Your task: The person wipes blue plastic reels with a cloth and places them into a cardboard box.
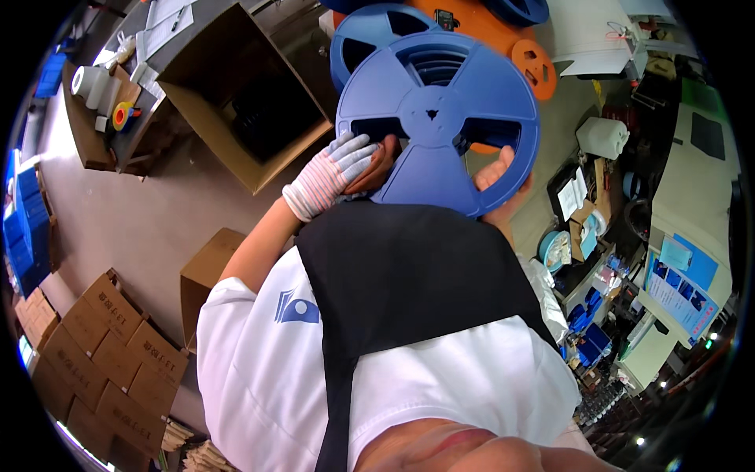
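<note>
A large blue plastic reel (431,149) with wide cut-outs is upright before my chest. More blue rims show through its upper opening, so several reels seem stacked together. My left hand (330,175), in a striped white-and-grey glove, is closed at the lower left edge of the reel. A brownish-orange shape (379,167) lies beside those gloved fingers; I cannot make out what it is. My bare right hand (497,177) grips the reel's lower right side, its fingers showing through the cut-out and the rest partly hidden behind the rim.
An open cardboard box (236,161) with dark contents stands left of the reel. Another blue reel (352,49) and an orange surface (480,35) are beyond it. Stacked cartons (110,362) fill the lower left. A cluttered bench with a white jug (603,138) runs along the right.
</note>
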`<state>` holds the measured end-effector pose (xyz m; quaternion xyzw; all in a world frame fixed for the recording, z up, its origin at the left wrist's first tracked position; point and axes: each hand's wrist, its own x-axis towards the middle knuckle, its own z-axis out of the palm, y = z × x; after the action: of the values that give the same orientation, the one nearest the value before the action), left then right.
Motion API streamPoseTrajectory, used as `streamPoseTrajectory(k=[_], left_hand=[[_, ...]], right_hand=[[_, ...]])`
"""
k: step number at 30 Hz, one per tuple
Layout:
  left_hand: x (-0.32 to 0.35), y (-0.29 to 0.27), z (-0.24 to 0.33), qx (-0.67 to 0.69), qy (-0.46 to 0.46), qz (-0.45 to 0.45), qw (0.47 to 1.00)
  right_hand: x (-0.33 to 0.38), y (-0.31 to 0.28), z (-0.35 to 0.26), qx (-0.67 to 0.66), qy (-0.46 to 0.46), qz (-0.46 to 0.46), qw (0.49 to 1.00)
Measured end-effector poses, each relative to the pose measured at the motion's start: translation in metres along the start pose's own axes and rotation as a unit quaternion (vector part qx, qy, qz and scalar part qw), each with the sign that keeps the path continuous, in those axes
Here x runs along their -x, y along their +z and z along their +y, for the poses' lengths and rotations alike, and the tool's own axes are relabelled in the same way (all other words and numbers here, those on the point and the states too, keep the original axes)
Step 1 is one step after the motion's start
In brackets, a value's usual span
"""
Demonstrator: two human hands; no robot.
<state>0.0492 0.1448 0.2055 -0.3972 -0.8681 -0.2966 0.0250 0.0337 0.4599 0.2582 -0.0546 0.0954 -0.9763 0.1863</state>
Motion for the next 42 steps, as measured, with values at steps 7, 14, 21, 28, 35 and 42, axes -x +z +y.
streamPoseTrajectory(k=[7, 14, 21, 28, 35, 42], left_hand=[[-0.017, -0.004, -0.004, 0.006, 0.026, 0.035, 0.999], [0.003, 0.01, 0.003, 0.095, -0.055, 0.047, 0.993], [0.036, -0.028, 0.06, 0.417, -0.385, 0.161, 0.807], [0.096, -0.02, 0.026, 0.677, -0.338, 0.469, 0.456], [0.125, -0.036, -0.019, 0.75, -0.264, 0.471, 0.382], [0.147, -0.046, -0.044, 0.736, -0.317, 0.479, 0.358]], right_hand=[[-0.026, 0.015, -0.017, -0.02, 0.021, 0.019, 0.999], [-0.065, 0.066, -0.015, 0.039, 0.098, 0.045, 0.993], [-0.067, 0.084, -0.011, 0.321, 0.082, 0.177, 0.927], [-0.045, 0.079, -0.015, 0.236, 0.046, 0.087, 0.967], [-0.047, 0.082, 0.023, 0.217, 0.016, 0.156, 0.964], [-0.059, 0.086, 0.044, 0.218, 0.007, 0.23, 0.948]])
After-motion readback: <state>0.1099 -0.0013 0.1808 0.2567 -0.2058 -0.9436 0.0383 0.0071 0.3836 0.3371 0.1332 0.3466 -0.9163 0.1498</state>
